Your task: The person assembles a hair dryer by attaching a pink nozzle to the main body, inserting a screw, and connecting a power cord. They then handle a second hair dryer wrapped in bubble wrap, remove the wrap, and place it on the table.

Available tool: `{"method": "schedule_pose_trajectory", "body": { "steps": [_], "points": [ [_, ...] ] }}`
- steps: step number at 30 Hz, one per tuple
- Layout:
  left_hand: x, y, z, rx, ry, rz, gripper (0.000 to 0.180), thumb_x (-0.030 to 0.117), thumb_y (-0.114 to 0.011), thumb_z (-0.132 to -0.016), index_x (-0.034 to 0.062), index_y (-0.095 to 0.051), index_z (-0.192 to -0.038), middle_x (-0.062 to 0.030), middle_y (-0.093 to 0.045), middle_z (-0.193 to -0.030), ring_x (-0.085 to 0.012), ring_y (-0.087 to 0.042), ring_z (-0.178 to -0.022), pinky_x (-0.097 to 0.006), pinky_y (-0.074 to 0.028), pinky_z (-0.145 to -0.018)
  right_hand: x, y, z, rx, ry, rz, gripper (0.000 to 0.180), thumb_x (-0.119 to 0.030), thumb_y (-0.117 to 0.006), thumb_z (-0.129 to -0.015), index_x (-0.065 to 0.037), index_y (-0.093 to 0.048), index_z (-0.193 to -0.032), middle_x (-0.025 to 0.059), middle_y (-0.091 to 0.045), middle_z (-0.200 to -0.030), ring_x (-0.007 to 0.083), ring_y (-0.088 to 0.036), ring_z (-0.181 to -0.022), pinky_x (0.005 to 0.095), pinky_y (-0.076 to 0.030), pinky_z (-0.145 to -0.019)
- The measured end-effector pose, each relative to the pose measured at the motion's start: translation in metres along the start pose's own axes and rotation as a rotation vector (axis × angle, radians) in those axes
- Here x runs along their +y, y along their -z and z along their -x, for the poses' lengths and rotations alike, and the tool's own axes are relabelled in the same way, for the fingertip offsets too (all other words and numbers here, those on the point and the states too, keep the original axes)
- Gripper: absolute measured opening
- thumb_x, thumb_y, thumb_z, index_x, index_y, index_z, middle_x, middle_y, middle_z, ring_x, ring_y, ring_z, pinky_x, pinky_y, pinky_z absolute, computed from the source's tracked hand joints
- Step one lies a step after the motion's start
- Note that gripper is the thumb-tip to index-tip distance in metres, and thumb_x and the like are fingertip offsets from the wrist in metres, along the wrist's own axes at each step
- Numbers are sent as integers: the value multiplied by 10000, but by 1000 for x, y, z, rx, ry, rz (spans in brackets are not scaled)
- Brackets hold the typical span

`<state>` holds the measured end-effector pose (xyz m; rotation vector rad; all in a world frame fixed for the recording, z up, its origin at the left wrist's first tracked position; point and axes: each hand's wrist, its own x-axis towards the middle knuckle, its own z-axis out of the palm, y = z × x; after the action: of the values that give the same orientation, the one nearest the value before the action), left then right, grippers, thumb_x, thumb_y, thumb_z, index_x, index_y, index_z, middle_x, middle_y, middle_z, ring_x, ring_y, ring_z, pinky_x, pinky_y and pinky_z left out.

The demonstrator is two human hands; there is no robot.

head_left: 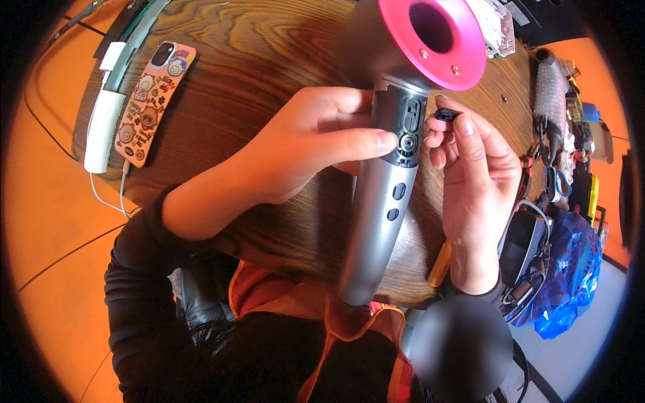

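My left hand (329, 127) is wrapped round the upper handle of a grey hair dryer (369, 228) with a pink ring round its round head opening. The left thumb rests on the handle beside an open recess, where inner black parts and a small round fitting show. Two dark oval buttons sit lower on the handle. Just right of the recess, my right hand (474, 151) pinches a small black plastic piece (446, 115) between thumb and fingertips, apart from the dryer. Two small brass-coloured screws (455, 70) lie on the pink ring.
On the wooden table (269, 40), a phone in a sticker-patterned case (151, 101) lies at the left beside a white roll (105, 131). At the right are a bubble-wrapped cylinder (549, 87), scissors (557, 183), cables and a blue plastic bag (564, 275). A yellow-brown handle (440, 265) lies near my right wrist.
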<state>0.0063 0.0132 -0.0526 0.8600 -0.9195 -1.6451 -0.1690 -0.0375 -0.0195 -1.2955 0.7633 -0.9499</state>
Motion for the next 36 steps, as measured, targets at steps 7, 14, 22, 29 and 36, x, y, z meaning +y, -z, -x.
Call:
{"method": "schedule_pose_trajectory", "body": {
  "steps": [7, 14, 22, 29, 36],
  "points": [
    [3, -1, 3, -31, -17, 97, 308, 174, -572, -857, -9, -544, -1104, -51, -625, -941, -102, -587, -845, -236, -470, -730, -3, -1, 1, -44, -217, -363, 224, -111, -541, -899, 44, -614, -1044, 99, -656, -831, 89, -551, -639, 177, -415, -556],
    [-1, 0, 1, -50, -24, 34, 324, 196, -586, -849, -1, -550, -1103, -32, -623, -926, -76, -564, -822, -226, -446, -701, -5, -6, 5, 4, -208, -260, 230, -110, -530, -904, 46, -609, -1053, 95, -640, -809, 80, -496, -589, 157, -355, -513],
    [1, 0, 2, -24, -13, -36, 340, 229, -609, -841, 12, -559, -1097, -21, -623, -900, -59, -544, -777, -211, -421, -655, -3, -8, 8, 2, 186, 220, 180, -6, -572, -857, 49, -631, -1017, 119, -647, -861, 107, -567, -678, 187, -412, -564],
    [8, -1, 5, -21, 24, -54, 359, 234, -623, -840, 15, -564, -1117, -47, -638, -933, -85, -583, -812, -226, -460, -702, 1, -5, 6, -11, 410, 557, 185, 58, -583, -827, 54, -642, -1002, 95, -611, -859, 87, -537, -670, 181, -413, -570],
    [5, -2, 3, 32, -17, -78, 333, 198, -639, -832, 9, -578, -1099, -54, -643, -939, -88, -589, -836, -236, -477, -722, 0, -10, 7, -7, 610, 833, 194, 109, -640, -754, 66, -655, -942, 111, -612, -845, 125, -564, -739, 209, -450, -659]
  ]
}}
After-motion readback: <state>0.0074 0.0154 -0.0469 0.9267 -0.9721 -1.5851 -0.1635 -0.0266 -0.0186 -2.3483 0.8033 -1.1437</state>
